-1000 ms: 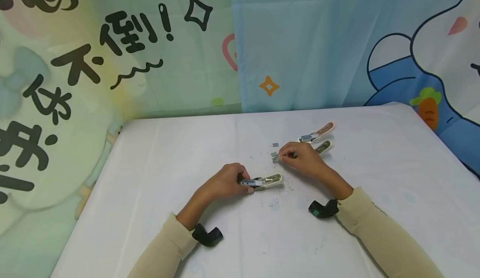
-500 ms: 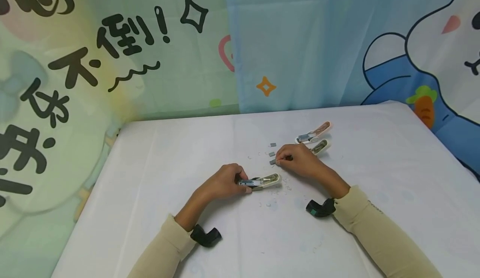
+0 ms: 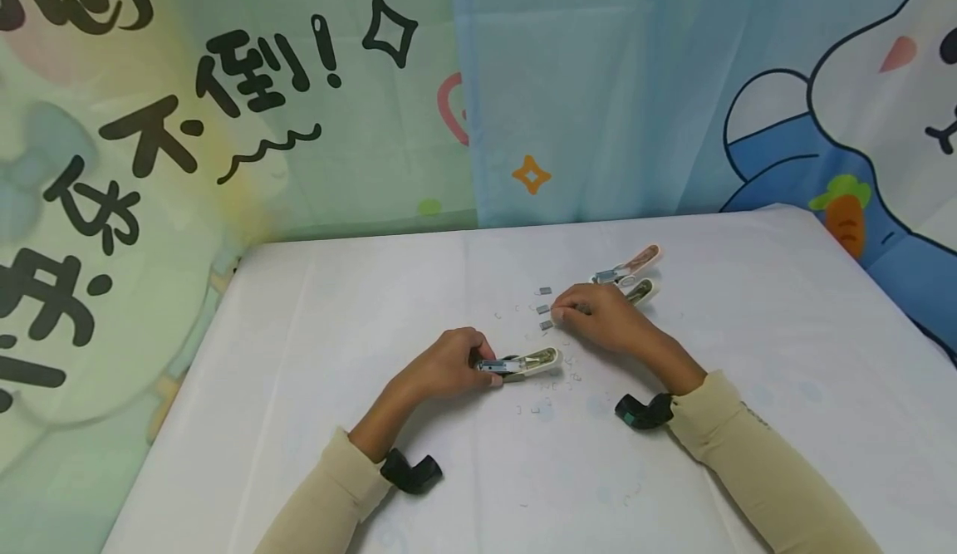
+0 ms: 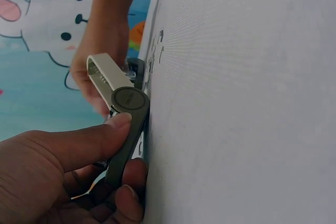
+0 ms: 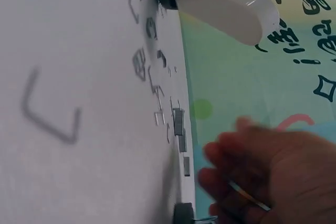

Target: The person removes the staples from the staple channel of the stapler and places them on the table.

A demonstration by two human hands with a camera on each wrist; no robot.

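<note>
My left hand [image 3: 447, 365] grips a stapler [image 3: 523, 363] by its metal-tray end, thumb on its side; the light top arm is swung up. The left wrist view shows its dark base [image 4: 129, 129] and round pivot cap. In the head view my right hand [image 3: 598, 315] hovers beside three short grey strips of staples, the nearest strip [image 3: 546, 326] just off its fingertips. The right wrist view shows the loosely bent fingers [image 5: 215, 153] with nothing between them. Behind that hand lie a green-lined stapler [image 3: 641, 291], partly hidden, and a pink stapler [image 3: 628, 263].
Loose single staples [image 3: 574, 377] are scattered on the white tablecloth [image 3: 359, 305] between the hands and toward the front. One staple [image 5: 50, 108] lies close to the right wrist camera. A printed cloth backdrop [image 3: 583, 89] hangs behind the table's far edge.
The right fingers have let go of the nearest staple strip and drawn slightly right; the strips now lie in a spaced column. The left hand and its stapler have stayed put.
</note>
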